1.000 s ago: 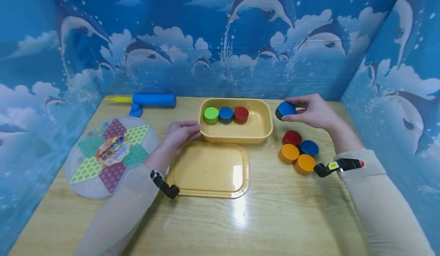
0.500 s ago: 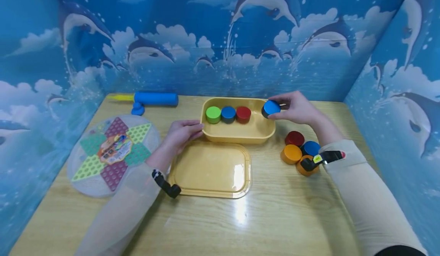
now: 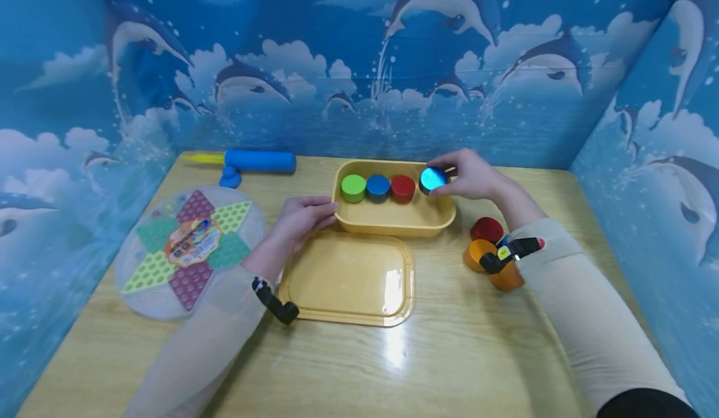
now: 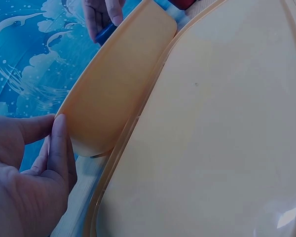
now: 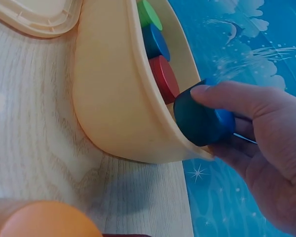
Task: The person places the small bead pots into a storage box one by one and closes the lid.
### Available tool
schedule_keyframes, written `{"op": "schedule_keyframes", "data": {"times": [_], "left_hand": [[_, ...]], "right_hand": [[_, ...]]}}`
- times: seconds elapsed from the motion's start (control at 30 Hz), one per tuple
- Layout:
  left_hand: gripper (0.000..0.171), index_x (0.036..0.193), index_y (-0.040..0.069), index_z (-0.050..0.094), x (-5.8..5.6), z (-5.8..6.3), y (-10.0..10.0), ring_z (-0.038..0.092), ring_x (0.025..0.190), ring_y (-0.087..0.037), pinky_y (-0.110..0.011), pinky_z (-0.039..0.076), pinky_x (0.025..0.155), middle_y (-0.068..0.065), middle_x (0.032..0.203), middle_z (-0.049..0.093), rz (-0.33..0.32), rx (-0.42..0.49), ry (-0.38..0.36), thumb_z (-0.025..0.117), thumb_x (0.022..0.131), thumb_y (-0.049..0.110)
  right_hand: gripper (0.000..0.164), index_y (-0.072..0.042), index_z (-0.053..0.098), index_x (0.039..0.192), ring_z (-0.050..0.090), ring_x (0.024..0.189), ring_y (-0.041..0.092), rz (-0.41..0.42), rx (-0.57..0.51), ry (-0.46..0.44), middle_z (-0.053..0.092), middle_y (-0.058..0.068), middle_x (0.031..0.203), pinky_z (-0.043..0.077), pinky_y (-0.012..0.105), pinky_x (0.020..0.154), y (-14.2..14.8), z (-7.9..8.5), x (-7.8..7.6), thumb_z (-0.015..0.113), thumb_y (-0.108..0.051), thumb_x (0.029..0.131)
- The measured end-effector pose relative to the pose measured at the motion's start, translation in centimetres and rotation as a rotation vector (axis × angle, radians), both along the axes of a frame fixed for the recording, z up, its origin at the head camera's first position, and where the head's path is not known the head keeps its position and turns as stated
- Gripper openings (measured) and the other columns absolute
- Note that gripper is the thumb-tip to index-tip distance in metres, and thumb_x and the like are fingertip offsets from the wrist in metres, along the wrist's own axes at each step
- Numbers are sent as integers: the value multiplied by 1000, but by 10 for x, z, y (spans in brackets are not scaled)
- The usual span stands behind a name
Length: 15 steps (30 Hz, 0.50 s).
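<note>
My left hand (image 3: 300, 223) pinches the left end rim of a yellow plastic box (image 3: 393, 223), thumb and fingertips at its edge in the left wrist view. At the box's right end, my right hand (image 3: 470, 176) holds a short blue cylinder (image 3: 432, 181) between thumb and fingers. The right wrist view shows this blue cylinder (image 5: 200, 116) tilted, overlapping the rim. Inside the box stand a green cylinder (image 3: 353, 188), another blue cylinder (image 3: 378, 188) and a red cylinder (image 3: 402, 189) in a row. A gap separates the held one from the red one.
A matching yellow lid (image 3: 348, 281) lies in front of the box. Orange cylinders (image 3: 479, 254) and a dark red cylinder (image 3: 486, 229) cluster under my right forearm, which mostly hides a blue one. A star-patterned round game board (image 3: 193, 256) and a blue pump (image 3: 261, 161) are on the left.
My right hand has carried the blue cylinder leftward from beside the box to its right end. The left hand keeps its grip on the rim.
</note>
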<state>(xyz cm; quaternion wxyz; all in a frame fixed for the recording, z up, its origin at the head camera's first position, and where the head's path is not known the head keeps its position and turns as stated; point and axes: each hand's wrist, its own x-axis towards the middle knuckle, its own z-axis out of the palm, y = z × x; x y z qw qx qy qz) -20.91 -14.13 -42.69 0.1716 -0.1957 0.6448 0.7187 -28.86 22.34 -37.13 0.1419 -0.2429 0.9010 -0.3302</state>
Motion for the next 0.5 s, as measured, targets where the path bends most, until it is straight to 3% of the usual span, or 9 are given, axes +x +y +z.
{"op": "schedule_keyframes", "data": {"times": [0.23,0.5], "left_hand": [[41,140,1,65,1,1,0,73,109,-21,-27,63,91,-15,135,64,-3,0,6,74,101,7],[40,140,0,65,0,-1,0,73,109,-21,-27,63,91,-15,134,64,-12,5,8,73,102,7]], "right_hand": [[61,3,62,143,61,123,41,35,96,-8,61,24,141,53,58,108,-6,1,-1,87,-11,89],[59,1,64,142,62,117,36,45,200,50,64,22,137,58,53,102,-9,4,1,88,-15,90]]}}
